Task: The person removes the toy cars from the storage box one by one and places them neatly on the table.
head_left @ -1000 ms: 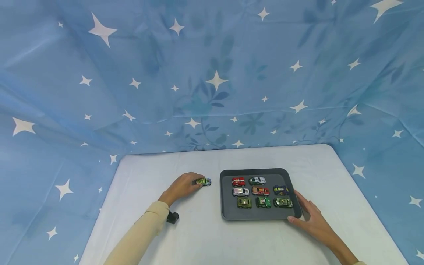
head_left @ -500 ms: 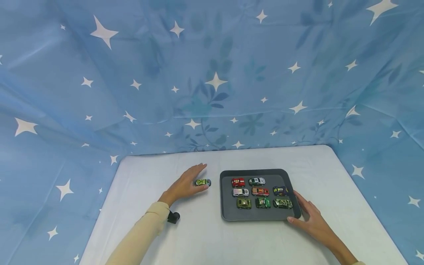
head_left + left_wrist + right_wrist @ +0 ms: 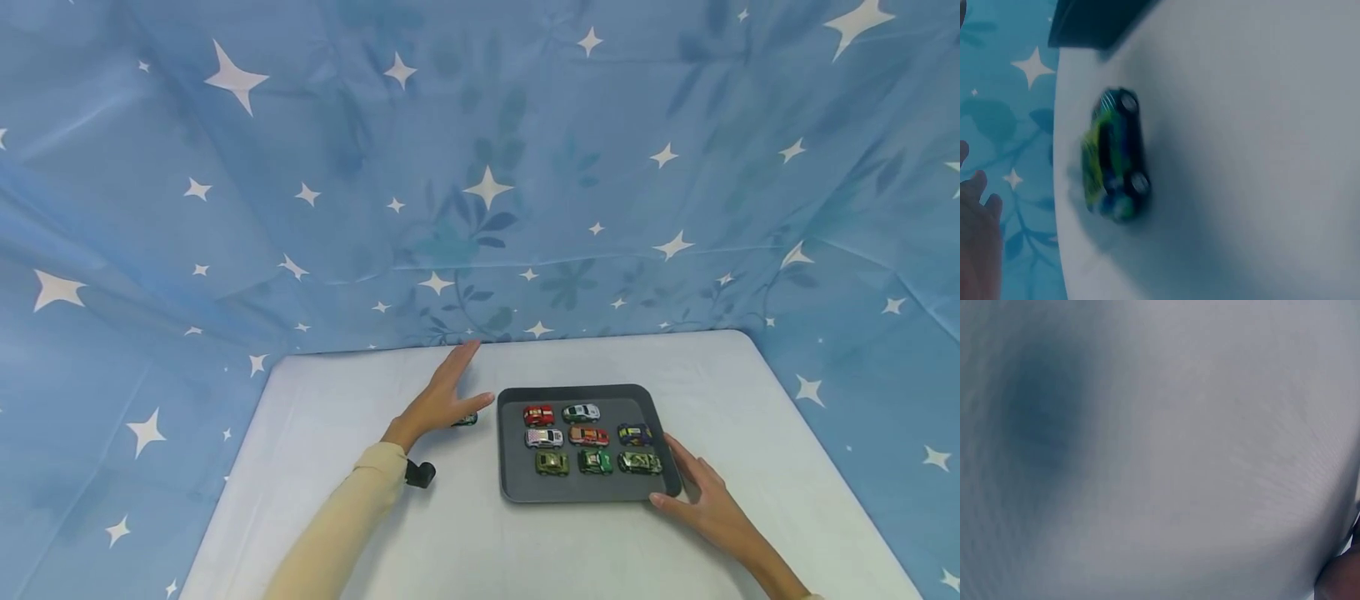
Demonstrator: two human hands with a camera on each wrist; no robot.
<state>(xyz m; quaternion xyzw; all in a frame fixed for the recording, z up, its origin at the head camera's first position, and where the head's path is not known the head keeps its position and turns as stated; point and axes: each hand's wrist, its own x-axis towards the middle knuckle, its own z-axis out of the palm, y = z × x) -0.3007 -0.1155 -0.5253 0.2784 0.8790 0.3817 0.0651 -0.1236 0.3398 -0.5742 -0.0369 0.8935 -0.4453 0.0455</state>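
Note:
My left hand [image 3: 442,400] is over the table with fingers and thumb spread apart, holding nothing. Just under its thumb a small green and yellow toy car [image 3: 1116,156] stands on the white cloth, mostly covered by the hand in the head view. The dark grey tray [image 3: 510,487] lies to the right of that hand. In it sit several toy cars, among them a red one [image 3: 538,415], a white one [image 3: 543,437] and a green one [image 3: 595,462]. At the tray's front right corner my right hand [image 3: 705,500] holds its edge, fingers on the side and thumb at the front.
White cloth covers the table [image 3: 450,533]. A blue curtain [image 3: 375,208] with star prints hangs behind and at both sides. A black wrist device [image 3: 420,474] sits on my left wrist. The right wrist view is mostly blurred cloth.
My left hand, first around the green and yellow car, has let go, spread its fingers and moved away and to the right. The car stays on the table. My right hand has not moved.

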